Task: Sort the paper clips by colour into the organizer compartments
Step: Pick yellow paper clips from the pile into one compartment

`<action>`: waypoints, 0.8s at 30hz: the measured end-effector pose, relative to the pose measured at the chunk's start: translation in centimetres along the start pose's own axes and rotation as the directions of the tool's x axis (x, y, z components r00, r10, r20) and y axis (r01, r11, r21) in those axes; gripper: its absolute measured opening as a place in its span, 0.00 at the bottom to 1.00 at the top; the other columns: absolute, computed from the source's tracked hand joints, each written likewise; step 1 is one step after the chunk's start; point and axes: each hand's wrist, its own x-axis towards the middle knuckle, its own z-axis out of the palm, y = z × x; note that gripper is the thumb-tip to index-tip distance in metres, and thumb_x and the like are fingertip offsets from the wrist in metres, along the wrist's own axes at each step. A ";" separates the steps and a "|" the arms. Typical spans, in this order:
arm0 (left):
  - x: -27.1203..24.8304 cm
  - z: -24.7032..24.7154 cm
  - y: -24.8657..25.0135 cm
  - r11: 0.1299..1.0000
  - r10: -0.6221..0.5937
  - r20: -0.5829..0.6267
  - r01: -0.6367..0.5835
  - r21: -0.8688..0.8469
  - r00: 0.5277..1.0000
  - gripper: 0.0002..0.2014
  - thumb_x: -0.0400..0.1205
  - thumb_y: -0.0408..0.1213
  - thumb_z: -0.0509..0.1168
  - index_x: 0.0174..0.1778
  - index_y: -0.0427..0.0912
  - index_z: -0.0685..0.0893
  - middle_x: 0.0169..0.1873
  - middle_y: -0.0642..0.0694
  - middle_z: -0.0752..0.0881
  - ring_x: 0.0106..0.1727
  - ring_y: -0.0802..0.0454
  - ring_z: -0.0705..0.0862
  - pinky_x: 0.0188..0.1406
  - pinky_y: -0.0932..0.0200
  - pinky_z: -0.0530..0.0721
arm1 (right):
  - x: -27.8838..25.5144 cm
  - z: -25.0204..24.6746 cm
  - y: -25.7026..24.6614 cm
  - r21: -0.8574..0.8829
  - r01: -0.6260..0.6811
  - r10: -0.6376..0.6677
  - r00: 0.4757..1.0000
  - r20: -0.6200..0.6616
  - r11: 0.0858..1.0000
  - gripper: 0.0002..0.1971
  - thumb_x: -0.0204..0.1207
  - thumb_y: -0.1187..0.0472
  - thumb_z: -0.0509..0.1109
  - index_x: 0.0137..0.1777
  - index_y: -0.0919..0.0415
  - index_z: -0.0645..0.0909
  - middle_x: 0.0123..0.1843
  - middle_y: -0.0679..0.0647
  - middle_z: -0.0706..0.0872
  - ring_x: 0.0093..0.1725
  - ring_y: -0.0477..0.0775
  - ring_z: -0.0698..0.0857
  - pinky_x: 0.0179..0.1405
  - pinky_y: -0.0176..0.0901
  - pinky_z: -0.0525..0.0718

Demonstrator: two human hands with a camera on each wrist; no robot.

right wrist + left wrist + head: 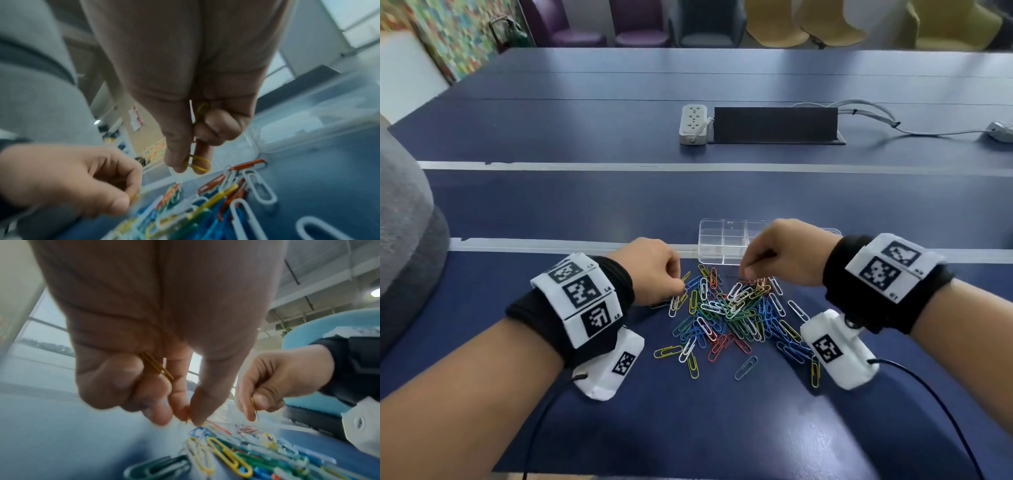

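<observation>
Head above; wrists close, facing inward

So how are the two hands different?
The left hand works at the pile's left edge; the right hand is at its far side, in front of the organizer. The left hand tucks a yellow clip under curled fingers; the right pinches yellow clips at its fingertips. Both hold yellow.

Left hand (pixel 654 270) and right hand (pixel 787 255) hover palm-down, fingers pinched.

The right hand (pixel 784 253) covers the organizer's (pixel 719 240) right side; motion blur smears the left hand's (pixel 68 178) grip
</observation>
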 end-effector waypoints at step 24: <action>-0.7 0.4 0.7 0.995 0.046 -0.039 -0.042 0.088 0.998 0.08 0.75 0.45 0.69 0.45 0.47 0.88 0.26 0.59 0.73 0.39 0.54 0.76 0.39 0.64 0.71 | -1.1 1.2 -0.4 -0.230 -0.051 0.061 0.997 0.037 0.972 0.07 0.70 0.56 0.75 0.48 0.51 0.89 0.27 0.41 0.75 0.31 0.41 0.74 0.29 0.27 0.68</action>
